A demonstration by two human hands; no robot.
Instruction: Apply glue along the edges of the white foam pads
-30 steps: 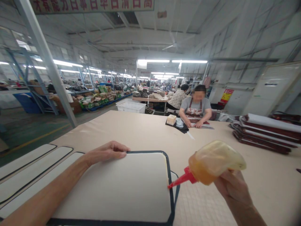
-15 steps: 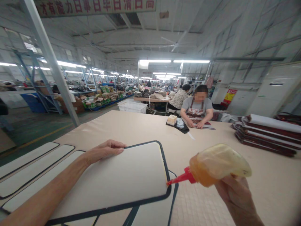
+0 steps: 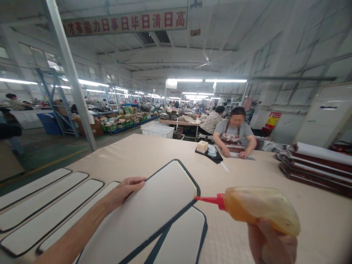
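Observation:
My left hand (image 3: 128, 189) grips the far edge of a white panel with a dark border (image 3: 154, 205), thumb on top, and holds it tilted over the table. My right hand (image 3: 271, 238) is wrapped round a squeeze bottle of amber glue (image 3: 258, 205), lying nearly level. Its red nozzle (image 3: 210, 200) points left, with the tip at the panel's right corner on the dark border. A thin yellowish line runs along the inner side of that border. Beneath lies another dark-edged white panel (image 3: 184, 234), partly covered.
Several similar panels (image 3: 52, 205) lie in a row on the left of the beige table (image 3: 129, 154). Across it, a person (image 3: 233, 132) works on a flat piece beside a yellowish block (image 3: 202, 146) on black material. A stack of dark folded pieces (image 3: 316, 168) stands at right.
The panel has turned so its right corner points farther away. The nozzle tip has moved up with that corner, and the bottle has tipped to nearly level. The camera view has tilted up.

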